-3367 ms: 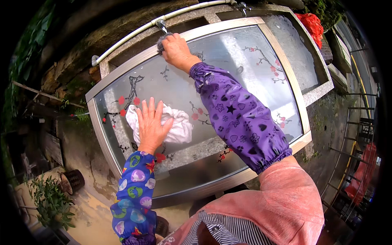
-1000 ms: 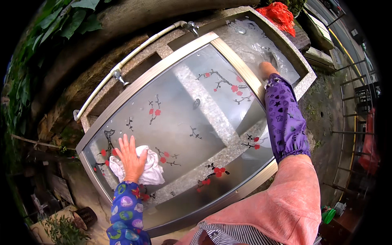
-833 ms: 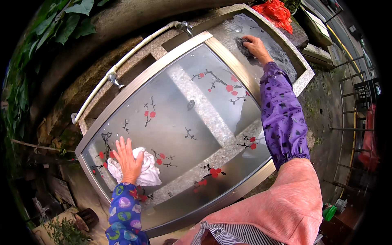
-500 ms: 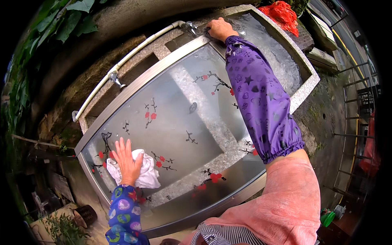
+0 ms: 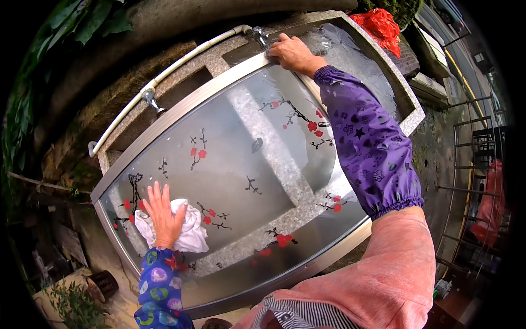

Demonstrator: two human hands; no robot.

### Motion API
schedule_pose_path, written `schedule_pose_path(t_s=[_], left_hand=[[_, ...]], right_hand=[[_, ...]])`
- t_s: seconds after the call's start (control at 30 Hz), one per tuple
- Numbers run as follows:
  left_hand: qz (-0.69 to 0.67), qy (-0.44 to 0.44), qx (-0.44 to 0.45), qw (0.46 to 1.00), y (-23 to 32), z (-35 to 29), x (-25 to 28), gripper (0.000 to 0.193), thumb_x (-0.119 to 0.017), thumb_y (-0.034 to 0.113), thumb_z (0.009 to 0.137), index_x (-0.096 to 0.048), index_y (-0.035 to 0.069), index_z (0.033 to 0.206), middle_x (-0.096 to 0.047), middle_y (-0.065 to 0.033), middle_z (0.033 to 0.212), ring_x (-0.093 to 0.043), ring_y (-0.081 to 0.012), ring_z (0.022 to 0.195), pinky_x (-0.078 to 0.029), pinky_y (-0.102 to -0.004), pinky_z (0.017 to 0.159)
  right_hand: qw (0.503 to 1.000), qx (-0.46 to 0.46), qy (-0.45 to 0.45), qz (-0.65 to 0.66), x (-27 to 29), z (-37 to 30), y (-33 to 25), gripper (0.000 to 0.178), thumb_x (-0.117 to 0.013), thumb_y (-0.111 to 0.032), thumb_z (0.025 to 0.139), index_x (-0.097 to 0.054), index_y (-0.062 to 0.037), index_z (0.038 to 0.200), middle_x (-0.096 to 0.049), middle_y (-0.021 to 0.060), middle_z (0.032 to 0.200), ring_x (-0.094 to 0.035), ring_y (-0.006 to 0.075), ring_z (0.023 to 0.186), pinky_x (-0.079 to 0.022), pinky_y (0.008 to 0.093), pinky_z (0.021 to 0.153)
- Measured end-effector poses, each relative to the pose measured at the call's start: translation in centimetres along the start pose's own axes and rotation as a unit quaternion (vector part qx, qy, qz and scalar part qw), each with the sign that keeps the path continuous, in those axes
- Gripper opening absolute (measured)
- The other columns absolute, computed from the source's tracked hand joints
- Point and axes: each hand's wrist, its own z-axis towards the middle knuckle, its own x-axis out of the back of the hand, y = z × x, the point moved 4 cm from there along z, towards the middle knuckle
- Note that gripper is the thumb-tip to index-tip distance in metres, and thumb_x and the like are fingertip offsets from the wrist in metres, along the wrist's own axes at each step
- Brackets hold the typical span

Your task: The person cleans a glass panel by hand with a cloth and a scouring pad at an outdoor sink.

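Note:
A framed frosted-glass panel [image 5: 219, 159] with red blossoms and dark branches lies over a stone sink. Near its lower left, my left hand [image 5: 163, 219] rests flat with fingers stretched, partly over a crumpled white cloth [image 5: 193, 230]. My right hand [image 5: 296, 54] is at the panel's far right corner, its fingers bent over the metal frame [image 5: 241, 71]. What the fingertips touch under that corner is hidden. A metal tap [image 5: 259, 36] stands just left of this hand. Patterned sleeve covers are on both forearms.
Water stands in the stone basin [image 5: 378, 77] at the far right. A pale pipe [image 5: 175, 66] with a second tap [image 5: 151, 98] runs along the back. A red plastic bag [image 5: 378, 27] lies beyond the basin. A potted plant [image 5: 76, 307] is at the lower left.
My right hand has come down and left from beside the basin water to the panel's corner. My left hand stays on the cloth. The whole view has shifted slightly.

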Motion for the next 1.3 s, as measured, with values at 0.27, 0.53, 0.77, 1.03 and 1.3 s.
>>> schedule_pose_path(t_s=[0.27, 0.53, 0.77, 1.03, 1.3], left_hand=[[0.002, -0.011, -0.001, 1.000, 0.0, 0.2, -0.2, 0.073, -0.059, 0.037, 0.083, -0.033, 0.007, 0.144, -0.021, -0.0175, 0.154, -0.012, -0.0393, 0.143, -0.004, -0.0593, 0.112], [0.002, 0.004, -0.019, 1.000, 0.7, 0.8, -0.9, 0.073, -0.058, 0.041, 0.085, -0.032, 0.007, 0.144, -0.021, -0.0176, 0.154, -0.012, -0.0401, 0.143, -0.004, -0.0601, 0.111], [0.003, 0.009, -0.014, 1.000, 0.3, 0.4, -0.7, 0.072, -0.057, 0.040, 0.086, -0.031, 0.010, 0.145, -0.020, -0.0169, 0.154, -0.012, -0.0389, 0.143, -0.004, -0.0600, 0.111], [0.019, 0.035, -0.018, 0.999, -0.6, 0.1, -0.8, 0.069, -0.056, 0.044, 0.087, -0.034, 0.012, 0.145, -0.021, -0.0144, 0.154, -0.014, -0.0377, 0.143, -0.006, -0.0621, 0.110], [0.017, 0.068, -0.035, 0.997, -0.2, 0.6, -1.4, 0.072, -0.053, 0.053, 0.087, -0.037, 0.011, 0.143, -0.023, -0.0165, 0.153, -0.016, -0.0400, 0.142, -0.009, -0.0661, 0.107]], right_hand=[[0.952, -0.230, -0.183, -0.086, -3.2, -6.0, 8.8, 0.023, -0.055, -0.015, 0.084, -0.071, -0.0139, 0.101, -0.067, 0.0068, 0.110, -0.054, 0.0251, 0.114, -0.048, 0.0408, 0.086], [0.936, -0.283, 0.064, 0.198, -3.8, -11.5, 14.4, 0.028, -0.060, -0.018, 0.079, -0.069, -0.0096, 0.105, -0.069, 0.0177, 0.096, -0.065, 0.0322, 0.095, -0.049, 0.0381, 0.086], [0.981, -0.180, 0.049, 0.056, -1.0, 0.3, 5.1, 0.039, -0.057, -0.025, 0.081, -0.063, -0.0175, 0.119, -0.063, 0.0097, 0.117, -0.052, 0.0303, 0.116, -0.046, 0.0412, 0.095], [0.978, 0.149, 0.047, 0.139, 1.8, -0.7, -18.7, 0.027, -0.062, -0.017, 0.081, -0.066, -0.0147, 0.107, -0.063, -0.0027, 0.111, -0.052, 0.0233, 0.107, -0.045, 0.0405, 0.090], [0.983, -0.167, 0.063, 0.044, -1.2, -4.6, -4.0, 0.035, -0.060, -0.025, 0.083, -0.063, -0.0153, 0.117, -0.059, 0.0063, 0.121, -0.051, 0.0329, 0.114, -0.046, 0.0445, 0.092]])
